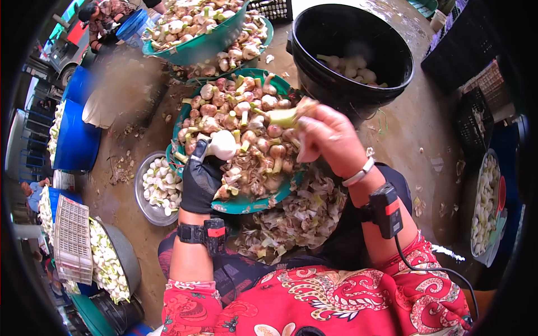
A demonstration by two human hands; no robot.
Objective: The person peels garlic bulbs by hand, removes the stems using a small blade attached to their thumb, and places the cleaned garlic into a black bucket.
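Note:
My left hand [203,176], in a black glove, holds a peeled white garlic bulb [222,145] over the left part of a green basket [246,206]. The basket is full of unpeeled garlic [208,110] with short stems. Bare and raised over the basket's right side, my right hand [325,134] pinches a piece of peeled-off skin and green stem [284,116]. Loose skins [297,218] lie heaped below the basket, near my lap. Small white cloves or bulbs [161,185] fill a metal bowl [147,208] at the basket's left.
A black tub [347,92] with some white bulbs stands beyond the basket. Further green basins [210,49] of garlic are at the top. Blue tubs [78,137] and a grey tub [130,252] stand left, crates [476,120] right. Another person [106,22] sits at upper left.

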